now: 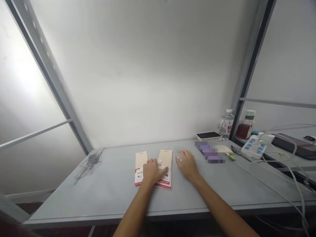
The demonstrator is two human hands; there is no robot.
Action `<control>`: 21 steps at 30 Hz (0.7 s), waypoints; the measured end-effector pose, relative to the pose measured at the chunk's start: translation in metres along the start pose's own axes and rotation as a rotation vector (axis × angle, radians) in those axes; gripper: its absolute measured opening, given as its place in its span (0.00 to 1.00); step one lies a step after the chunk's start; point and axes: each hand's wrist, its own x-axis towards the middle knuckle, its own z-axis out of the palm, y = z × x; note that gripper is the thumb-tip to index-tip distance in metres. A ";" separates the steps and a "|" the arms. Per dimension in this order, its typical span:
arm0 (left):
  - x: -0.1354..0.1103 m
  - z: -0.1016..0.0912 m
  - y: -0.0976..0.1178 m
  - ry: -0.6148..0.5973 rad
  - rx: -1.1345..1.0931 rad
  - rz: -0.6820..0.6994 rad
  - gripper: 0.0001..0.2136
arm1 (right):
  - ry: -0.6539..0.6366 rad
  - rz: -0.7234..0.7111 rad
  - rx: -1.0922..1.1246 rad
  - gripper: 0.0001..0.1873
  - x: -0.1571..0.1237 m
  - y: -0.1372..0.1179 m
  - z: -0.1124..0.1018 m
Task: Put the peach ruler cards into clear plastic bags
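My left hand [151,171] lies over two flat packets side by side, its thumb spread to the right. Its fingers cover part of both. The left packet [141,159] has a cream top and a white and red lower part with a "4" printed on it. A similar right packet [166,157] appears to sit in clear wrapping that shows along its edge. To the right, my right hand [187,165] rests low over the table, thumb and fingers apart. Close to its fingertips is a small white piece [179,159], too small to identify, with what looks like clear film around it.
The grey table [111,197] meets a white wall. A tangled dark bundle [92,159] lies at left. At right are a phone [209,135] on a white box, a blurred purple item [208,152], a water bottle [226,124], a jar [246,125], and a power strip [254,146] with trailing cables.
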 end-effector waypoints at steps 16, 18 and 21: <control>0.001 0.009 -0.002 -0.048 0.080 0.112 0.09 | -0.077 -0.116 0.326 0.12 -0.013 -0.024 0.009; 0.001 0.007 -0.003 -0.041 0.058 0.095 0.09 | -0.071 -0.078 0.369 0.11 -0.013 -0.024 0.008; 0.000 0.001 -0.005 -0.004 0.002 0.058 0.11 | -0.022 0.021 0.440 0.15 -0.011 -0.023 0.009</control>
